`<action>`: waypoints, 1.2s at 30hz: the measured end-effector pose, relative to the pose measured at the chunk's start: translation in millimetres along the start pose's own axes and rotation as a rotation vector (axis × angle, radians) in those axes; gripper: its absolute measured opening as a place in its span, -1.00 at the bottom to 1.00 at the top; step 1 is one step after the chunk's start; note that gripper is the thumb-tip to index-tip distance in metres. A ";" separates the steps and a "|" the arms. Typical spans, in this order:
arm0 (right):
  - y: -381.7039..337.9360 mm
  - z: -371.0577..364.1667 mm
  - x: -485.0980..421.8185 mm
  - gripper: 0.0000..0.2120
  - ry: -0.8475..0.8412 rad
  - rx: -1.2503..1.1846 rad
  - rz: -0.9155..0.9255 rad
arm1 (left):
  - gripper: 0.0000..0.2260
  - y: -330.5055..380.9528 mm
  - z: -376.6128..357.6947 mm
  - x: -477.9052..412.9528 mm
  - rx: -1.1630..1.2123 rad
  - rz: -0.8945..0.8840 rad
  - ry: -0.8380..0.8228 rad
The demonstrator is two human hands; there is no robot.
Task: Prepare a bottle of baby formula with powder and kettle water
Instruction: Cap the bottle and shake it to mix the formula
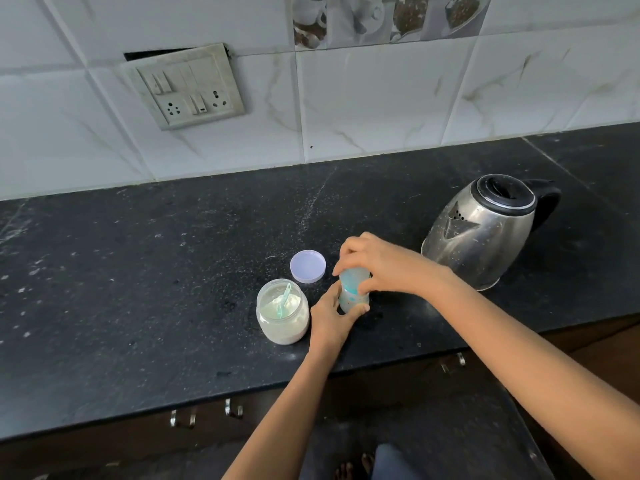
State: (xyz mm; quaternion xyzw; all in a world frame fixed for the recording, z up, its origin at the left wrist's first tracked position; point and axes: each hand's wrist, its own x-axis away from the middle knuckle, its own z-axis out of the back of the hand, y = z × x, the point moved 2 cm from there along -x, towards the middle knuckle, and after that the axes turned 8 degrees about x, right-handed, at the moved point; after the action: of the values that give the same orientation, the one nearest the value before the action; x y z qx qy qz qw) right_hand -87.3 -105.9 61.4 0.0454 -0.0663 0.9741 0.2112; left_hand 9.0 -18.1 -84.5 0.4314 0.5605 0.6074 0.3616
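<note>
Bare forearms came in from 6 o'clock over the black stone table [138,306], nearest the camera. Table filled the middle band, white tiled wall behind at 12 o'clock, with a grimy switch-and-socket plate [187,86] at 11 o'clock on it. Steel kettle [481,233] stood at 3 o'clock from the bottle, lid closed, black handle facing away, apart from the hands. Open powder jar [283,312] sat at 9 o'clock from the bottle, just beside the left hand, white powder inside and a green scoop [284,301] stuck in it. Baby bottle [353,292] stood upright near the table's front edge, centre frame. Left hand [329,322] wrapped its lower body; right hand [377,263] clamped over its top, so the cap was hidden. Lilac jar lid [308,266] lay flat at 10 o'clock from the bottle, untouched.
</note>
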 end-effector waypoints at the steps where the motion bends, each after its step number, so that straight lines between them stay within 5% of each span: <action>1: -3.0 -7.2 -1.8 -0.60 -0.024 0.008 0.028 | -0.55 1.2 0.1 0.8 0.010 -0.003 -0.002; 12: 5.9 -42.4 4.6 -0.68 0.073 -0.428 -0.089 | -0.55 7.6 -1.9 6.3 0.042 -0.052 -0.010; 24: -43.9 -66.6 -5.3 -0.77 0.584 -0.167 -0.592 | -0.76 8.3 -2.1 7.8 -0.107 -0.073 0.052; 28: -41.0 -67.0 -2.3 -0.70 0.554 -0.343 -0.527 | -0.76 6.3 -0.9 8.1 -0.133 -0.064 0.050; 31: -27.0 -69.5 5.9 -0.44 0.532 -0.508 -0.427 | -0.66 10.0 0.4 11.0 -0.197 -0.137 0.023; 36: -3.6 -92.0 21.4 -0.31 0.397 -0.964 -0.365 | -0.51 1.6 2.7 15.0 -0.557 -0.216 -0.033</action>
State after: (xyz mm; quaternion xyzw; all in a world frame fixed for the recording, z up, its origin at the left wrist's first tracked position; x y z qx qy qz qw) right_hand -110.8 -80.3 -26.4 -0.2301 -0.4550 0.7708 0.3820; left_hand 6.0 -3.5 -81.1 0.2631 0.4093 0.6887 0.5376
